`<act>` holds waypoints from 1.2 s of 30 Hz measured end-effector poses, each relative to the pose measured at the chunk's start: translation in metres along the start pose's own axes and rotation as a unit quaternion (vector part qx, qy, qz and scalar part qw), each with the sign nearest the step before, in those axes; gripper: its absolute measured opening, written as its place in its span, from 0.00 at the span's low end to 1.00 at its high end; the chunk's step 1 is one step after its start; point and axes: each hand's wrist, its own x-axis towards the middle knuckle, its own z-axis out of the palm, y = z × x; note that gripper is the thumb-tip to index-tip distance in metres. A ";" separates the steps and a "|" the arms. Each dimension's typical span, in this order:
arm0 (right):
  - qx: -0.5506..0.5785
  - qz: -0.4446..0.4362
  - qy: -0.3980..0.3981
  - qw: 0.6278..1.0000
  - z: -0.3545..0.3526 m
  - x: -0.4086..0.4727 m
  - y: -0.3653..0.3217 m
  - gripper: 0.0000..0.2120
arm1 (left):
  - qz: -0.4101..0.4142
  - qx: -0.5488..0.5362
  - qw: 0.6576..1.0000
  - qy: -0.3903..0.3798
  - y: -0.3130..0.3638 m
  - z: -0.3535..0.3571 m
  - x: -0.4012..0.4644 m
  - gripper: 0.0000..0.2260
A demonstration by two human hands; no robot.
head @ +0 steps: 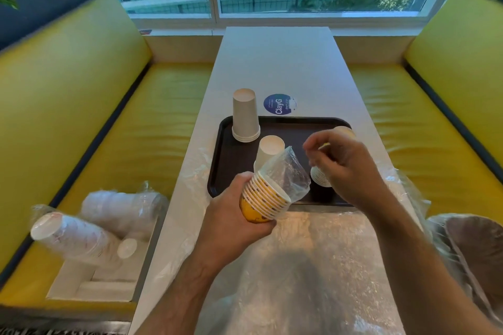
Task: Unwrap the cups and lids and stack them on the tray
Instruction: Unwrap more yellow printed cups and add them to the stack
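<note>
Yellow cup stack (265, 198) in plastic sleeve (288, 174) clasped by left hand (234, 215), right hand (345, 168) raised over tray (217, 160), its grip state not discernible, worktop (277, 62) beneath.

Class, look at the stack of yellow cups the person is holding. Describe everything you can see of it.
The stack of yellow cups is a nested set of paper-looking cups, yellow with dark markings and pale rolled rims showing as close rings. It lies tilted, rims pointing up and to the right, above the near edge of the dark tray. The left hand grips it round the base end. A clear plastic wrap clings loosely over the rim end, partly pulled off. The right hand is beside it, not touching.
</note>
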 end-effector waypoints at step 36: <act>0.054 0.084 -0.188 0.977 0.024 -0.019 -0.023 0.09 | 0.019 0.090 0.996 -0.014 -0.027 -0.029 -0.020 0.38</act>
